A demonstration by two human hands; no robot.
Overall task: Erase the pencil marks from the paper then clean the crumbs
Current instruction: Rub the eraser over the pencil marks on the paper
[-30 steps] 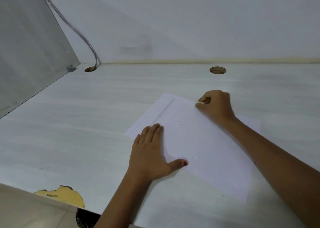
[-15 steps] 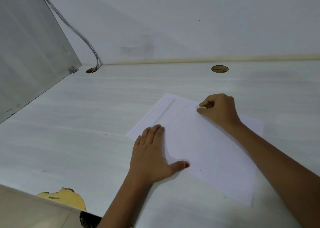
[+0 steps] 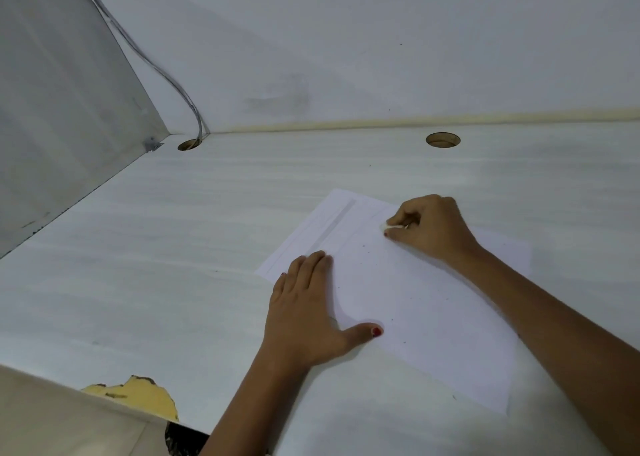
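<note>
Pinching a small pale eraser (image 3: pixel 389 227) between thumb and curled fingers, the right hand (image 3: pixel 433 228) sits over the far part of the paper (image 3: pixel 433 317), with the eraser's tip down on the sheet. The left hand (image 3: pixel 304 310) lies flat, fingers straight and together, thumb spread wide and showing a red-painted nail. It rests partly on the sheet's left edge and partly on the surface (image 3: pixel 173 247).

Paper: white, thin, rectangular, lying flat and skewed to the surface's edge, right of centre. Faint grey ruled lines and one grey band run along its far-left end. Tiny dark crumbs (image 3: pixel 363 246) dot the sheet between the two hands, with a few more toward the near corner.

Surface: pale, matte, streaked with a whitewashed wood grain. There are two round cut-outs at the back. The right hole (image 3: pixel 443 140) is open, and the left hole (image 3: pixel 188 144) in the corner takes a grey cable (image 3: pixel 166 74) that runs up the wall (image 3: pixel 381 40). The wall is plain white with a smudged grey patch. A grey side panel (image 3: pixel 52 109) stands at left, with a small metal bracket (image 3: pixel 152 143) at its foot.
</note>
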